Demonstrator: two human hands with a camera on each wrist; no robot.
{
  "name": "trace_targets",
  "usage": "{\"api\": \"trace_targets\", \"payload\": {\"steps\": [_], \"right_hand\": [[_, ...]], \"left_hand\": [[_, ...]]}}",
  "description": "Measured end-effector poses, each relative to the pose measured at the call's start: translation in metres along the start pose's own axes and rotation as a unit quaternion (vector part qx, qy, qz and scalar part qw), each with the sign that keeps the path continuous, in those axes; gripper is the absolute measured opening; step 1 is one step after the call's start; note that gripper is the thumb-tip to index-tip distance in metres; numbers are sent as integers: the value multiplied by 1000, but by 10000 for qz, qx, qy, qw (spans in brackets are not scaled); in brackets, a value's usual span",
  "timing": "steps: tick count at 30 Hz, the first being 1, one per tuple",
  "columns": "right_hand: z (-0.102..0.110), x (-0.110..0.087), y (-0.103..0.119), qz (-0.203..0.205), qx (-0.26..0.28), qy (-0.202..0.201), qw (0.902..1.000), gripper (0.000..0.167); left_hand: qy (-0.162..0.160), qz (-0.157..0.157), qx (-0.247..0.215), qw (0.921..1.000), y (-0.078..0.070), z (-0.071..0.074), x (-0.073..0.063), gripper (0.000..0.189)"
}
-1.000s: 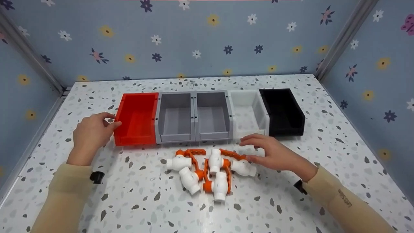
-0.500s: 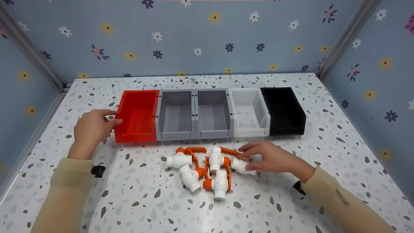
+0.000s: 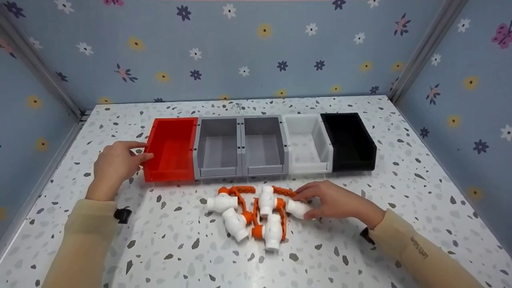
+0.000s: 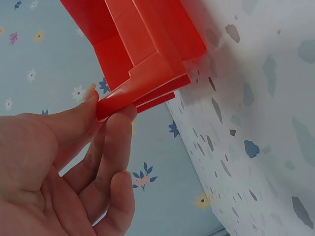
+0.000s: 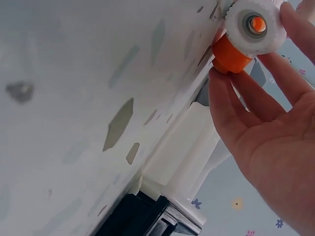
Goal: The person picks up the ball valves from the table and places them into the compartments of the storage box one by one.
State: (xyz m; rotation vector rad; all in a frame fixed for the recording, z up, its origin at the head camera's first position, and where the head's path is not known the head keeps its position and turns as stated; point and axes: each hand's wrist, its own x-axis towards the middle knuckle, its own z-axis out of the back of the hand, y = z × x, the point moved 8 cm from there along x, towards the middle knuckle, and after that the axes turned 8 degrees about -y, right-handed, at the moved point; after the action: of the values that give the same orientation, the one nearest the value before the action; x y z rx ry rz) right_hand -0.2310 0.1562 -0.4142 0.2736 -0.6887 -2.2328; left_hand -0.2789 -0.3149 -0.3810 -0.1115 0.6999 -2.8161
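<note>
My left hand pinches the side wall of a red bin at the left end of a row. In the left wrist view the thumb is on one face of the red wall, with fingertips on the other. My right hand holds a white ball valve with an orange handle, at the right of a small pile. The right wrist view has the thumb against its white body and fingertips at the orange part. Several similar ball valves lie beside it on the speckled table.
Right of the red bin stand two grey bins, a white bin and a black bin, side by side. Flower-patterned panels rise behind and at both sides of the table.
My right hand has moved down and slightly left from above the rightmost ball valve, and its fingers have closed round it. The left hand stays at the red bin's side.
</note>
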Motion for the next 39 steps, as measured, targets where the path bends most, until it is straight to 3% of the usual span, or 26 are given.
{"api": "trace_targets", "payload": {"steps": [12,22,31,39], "right_hand": [[-4,2,3,224,-137,-6,9997,46],[-5,3,1,165,164,-93,9997,44],[-1,3,4,81,-265,-96,9996,39],[2,2,1,-130,-45,-121,9998,41]], "left_hand": [[68,-2,0,10000,2,-3,0,56],[116,25,-268,9996,3,-4,0,53],[293,132,-412,9986,4,-5,2,54],[306,194,-438,9984,6,-5,3,55]]}}
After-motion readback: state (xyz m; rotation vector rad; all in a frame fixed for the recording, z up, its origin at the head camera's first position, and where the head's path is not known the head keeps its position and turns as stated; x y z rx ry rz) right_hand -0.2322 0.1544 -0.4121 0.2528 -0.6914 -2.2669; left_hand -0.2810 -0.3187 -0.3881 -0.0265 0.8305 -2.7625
